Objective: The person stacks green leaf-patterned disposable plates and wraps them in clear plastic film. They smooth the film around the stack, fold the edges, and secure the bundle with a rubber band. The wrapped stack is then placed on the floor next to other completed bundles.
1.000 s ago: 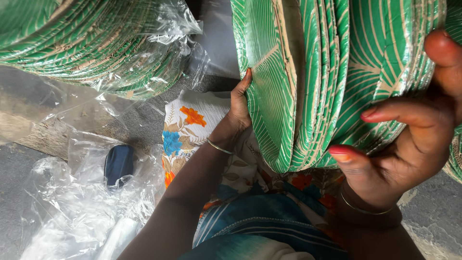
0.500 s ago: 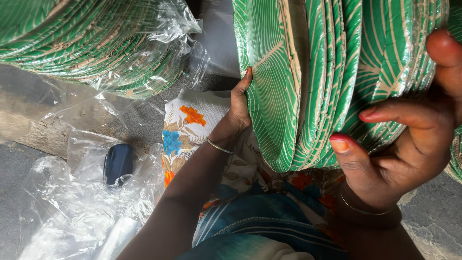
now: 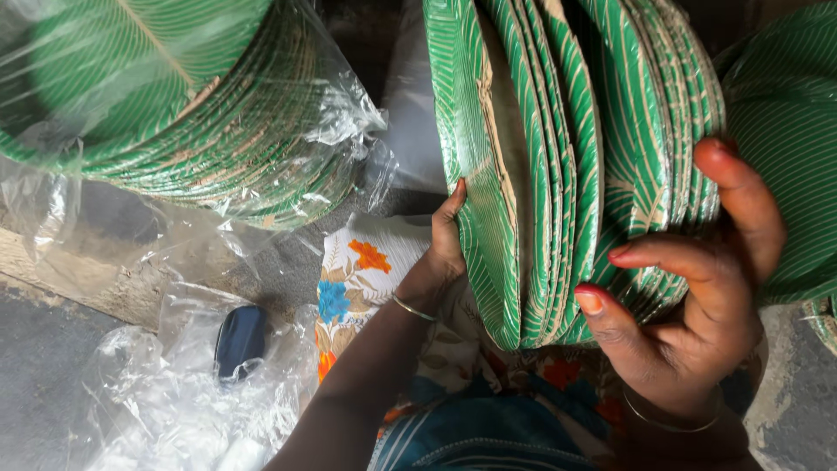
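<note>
Head view: the left hand (image 3: 446, 240) presses flat on one side and the right hand (image 3: 697, 301) clasps the other side of one upright stack of round green leaf-patterned paper plates (image 3: 558, 166), too many to count. Second stack in clear plastic wrap (image 3: 166, 96) lies left; one dark blue oval object (image 3: 240, 340) below.

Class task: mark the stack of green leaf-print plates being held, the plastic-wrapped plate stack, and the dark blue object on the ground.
Held plate stack (image 3: 558, 174), head view: face of a middle plate.
Plastic-wrapped plate stack (image 3: 166, 96), head view: top plate under film.
Dark blue object (image 3: 240, 340), head view: its centre.

2 hands (image 3: 446, 249), 3 stacks of green plates (image 3: 575, 166), 1 dark case (image 3: 239, 340), 2 bangles (image 3: 412, 308)
</note>
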`<state>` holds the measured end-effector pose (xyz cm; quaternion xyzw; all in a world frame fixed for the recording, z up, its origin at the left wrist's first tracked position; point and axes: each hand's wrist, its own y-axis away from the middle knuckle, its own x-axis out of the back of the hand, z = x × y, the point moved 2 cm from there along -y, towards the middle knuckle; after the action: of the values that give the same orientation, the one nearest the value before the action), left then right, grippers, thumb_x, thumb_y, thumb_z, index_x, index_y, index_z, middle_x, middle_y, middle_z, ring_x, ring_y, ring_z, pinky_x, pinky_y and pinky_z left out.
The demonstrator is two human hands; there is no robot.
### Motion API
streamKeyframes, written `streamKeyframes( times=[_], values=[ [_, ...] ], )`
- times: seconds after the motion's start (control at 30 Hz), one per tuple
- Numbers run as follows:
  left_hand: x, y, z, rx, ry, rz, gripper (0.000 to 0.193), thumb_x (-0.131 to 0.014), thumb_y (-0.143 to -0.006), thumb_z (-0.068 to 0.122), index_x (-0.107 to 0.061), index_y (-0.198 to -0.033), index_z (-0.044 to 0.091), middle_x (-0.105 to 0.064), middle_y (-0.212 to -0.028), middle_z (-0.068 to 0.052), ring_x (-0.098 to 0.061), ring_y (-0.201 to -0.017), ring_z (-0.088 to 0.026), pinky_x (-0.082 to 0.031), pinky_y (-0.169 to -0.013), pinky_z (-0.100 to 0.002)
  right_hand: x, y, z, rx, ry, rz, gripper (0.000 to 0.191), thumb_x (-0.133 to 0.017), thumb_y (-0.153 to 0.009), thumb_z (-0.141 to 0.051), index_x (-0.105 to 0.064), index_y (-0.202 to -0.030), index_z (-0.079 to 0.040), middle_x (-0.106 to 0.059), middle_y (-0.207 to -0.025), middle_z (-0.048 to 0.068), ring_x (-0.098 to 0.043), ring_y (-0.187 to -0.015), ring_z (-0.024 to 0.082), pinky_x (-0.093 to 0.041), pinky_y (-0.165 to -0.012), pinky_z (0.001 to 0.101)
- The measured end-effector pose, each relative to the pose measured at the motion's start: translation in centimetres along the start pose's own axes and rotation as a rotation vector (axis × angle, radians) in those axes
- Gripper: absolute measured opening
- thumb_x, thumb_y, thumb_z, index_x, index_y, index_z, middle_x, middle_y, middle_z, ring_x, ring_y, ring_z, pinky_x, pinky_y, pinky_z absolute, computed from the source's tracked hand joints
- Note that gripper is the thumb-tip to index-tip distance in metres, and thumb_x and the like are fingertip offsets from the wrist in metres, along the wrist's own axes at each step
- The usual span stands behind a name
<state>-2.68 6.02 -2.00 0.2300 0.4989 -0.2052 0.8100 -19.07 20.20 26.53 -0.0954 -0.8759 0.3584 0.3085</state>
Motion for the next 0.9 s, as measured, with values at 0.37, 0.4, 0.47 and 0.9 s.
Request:
streamKeyframes(
  times=[0.37,0.4,0.47,0.9],
  values=[
    [-0.6,0.4,0.3,0.016,0.022,0.044,0.071,-0.056,-0.101,0.055,-0.051,-0.144,0.0,-0.063,-0.13,-0.02,-0.065,-0.115,-0.033,-0.054,-0.102,-0.051,0.3,0.1,-0.5,0.0,0.069,-0.049,0.049,-0.088,-0.087,-0.04,-0.061,-0.111,-0.006,-0.03,-0.168,0.01,-0.032,-0.156,0.024,-0.03,-0.128,0.0396],
    [-0.7,0.5,0.3,0.019,0.036,0.035,0.071,-0.056,-0.102,0.055,-0.051,-0.146,-0.001,-0.063,-0.131,-0.02,-0.065,-0.116,-0.034,-0.054,-0.103,-0.051,0.2,0.1,-0.5,0.001,0.077,-0.051,0.05,-0.088,-0.087,-0.04,-0.06,-0.111,-0.006,-0.03,-0.168,0.01,-0.032,-0.155,0.024,-0.029,-0.128,0.0403],
    [-0.7,0.5,0.4,0.029,0.031,0.038,0.072,-0.056,-0.1,0.056,-0.051,-0.145,0.0,-0.063,-0.13,-0.02,-0.065,-0.115,-0.034,-0.054,-0.102,-0.052,0.2,0.1,-0.3,-0.002,0.085,-0.045,0.05,-0.088,-0.089,-0.039,-0.059,-0.112,-0.006,-0.03,-0.167,0.01,-0.032,-0.154,0.023,-0.028,-0.128,0.0398],
    [-1.2,0.4,0.4,0.054,-0.042,0.099,0.076,-0.053,-0.096,0.061,-0.049,-0.145,0.004,-0.06,-0.13,-0.021,-0.064,-0.116,-0.035,-0.054,-0.1,-0.058,0.3,-0.2,0.4,0.032,0.08,-0.028,0.048,-0.086,-0.091,-0.037,-0.059,-0.114,-0.005,-0.032,-0.168,0.01,-0.031,-0.155,0.021,-0.025,-0.13,0.0383]
  ],
)
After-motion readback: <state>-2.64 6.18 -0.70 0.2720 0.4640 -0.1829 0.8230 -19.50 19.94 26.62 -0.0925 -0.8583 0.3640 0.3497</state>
